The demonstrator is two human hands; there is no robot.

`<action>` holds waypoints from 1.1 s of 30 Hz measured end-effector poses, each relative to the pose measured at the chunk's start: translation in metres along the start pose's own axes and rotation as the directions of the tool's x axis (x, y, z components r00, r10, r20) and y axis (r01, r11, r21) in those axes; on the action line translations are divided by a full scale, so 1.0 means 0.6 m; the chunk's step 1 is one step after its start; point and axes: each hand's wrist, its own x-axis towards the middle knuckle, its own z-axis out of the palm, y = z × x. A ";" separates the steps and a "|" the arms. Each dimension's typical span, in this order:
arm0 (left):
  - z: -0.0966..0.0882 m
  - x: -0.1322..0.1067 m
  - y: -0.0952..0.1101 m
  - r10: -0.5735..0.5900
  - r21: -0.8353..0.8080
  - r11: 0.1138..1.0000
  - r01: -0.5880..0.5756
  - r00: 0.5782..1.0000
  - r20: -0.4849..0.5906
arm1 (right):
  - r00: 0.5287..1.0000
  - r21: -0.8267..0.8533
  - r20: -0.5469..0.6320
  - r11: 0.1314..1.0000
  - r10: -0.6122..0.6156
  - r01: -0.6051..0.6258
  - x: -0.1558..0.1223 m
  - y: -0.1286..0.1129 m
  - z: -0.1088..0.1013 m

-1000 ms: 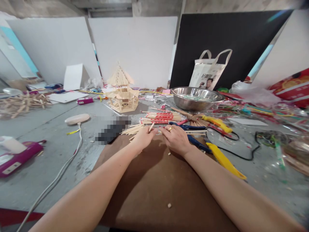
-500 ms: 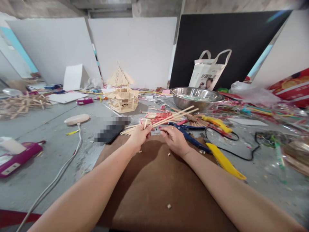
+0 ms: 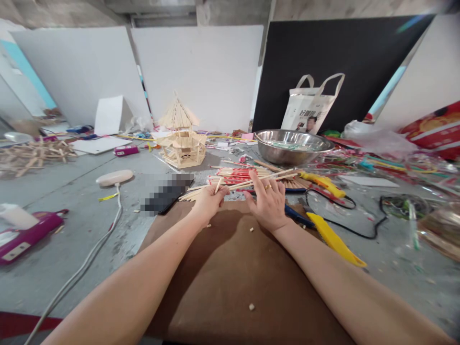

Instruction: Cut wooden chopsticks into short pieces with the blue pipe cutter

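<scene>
My left hand (image 3: 210, 199) is closed on thin wooden sticks (image 3: 239, 185) that reach out to the right; a short stick end (image 3: 218, 185) pokes up from its fingers. My right hand (image 3: 268, 201) has its fingers spread over the sticks. Whether it touches them I cannot tell. Beneath it lies a blue-handled hand tool (image 3: 300, 216), mostly covered by the hand. Bundles of chopsticks in red-and-white wrappers (image 3: 233, 173) lie just beyond. A brown sheet (image 3: 230, 273) under my forearms carries a few small cut wood bits (image 3: 251, 306).
A stick-built pagoda model (image 3: 183, 139) stands behind. Metal basin (image 3: 287, 148) and tote bag (image 3: 307, 108) are at the back right. Nearby lie a yellow utility knife (image 3: 336, 242), a yellow glue gun (image 3: 325, 184) with black cord, a dark phone (image 3: 167, 194) and a purple power strip (image 3: 30, 235).
My right hand has shifted up and to the right, its fingers opening out over the sticks. The sticks' right ends have dropped lower. My left hand stays nearly in place.
</scene>
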 end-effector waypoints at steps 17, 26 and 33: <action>0.003 -0.005 0.011 0.126 -0.187 0.975 -0.117 0.991 0.039 | 0.999 0.508 -0.030 0.861 0.021 -0.003 0.015 0.016 -0.020; 0.027 -0.008 -0.008 0.100 -0.194 0.978 -0.076 0.988 0.116 | 0.918 0.843 0.233 0.404 0.320 -0.355 0.019 0.001 -0.003; 0.037 -0.018 -0.006 0.123 -0.130 0.986 -0.102 0.978 0.170 | 0.915 0.886 0.326 0.262 0.236 -0.383 0.013 -0.009 0.000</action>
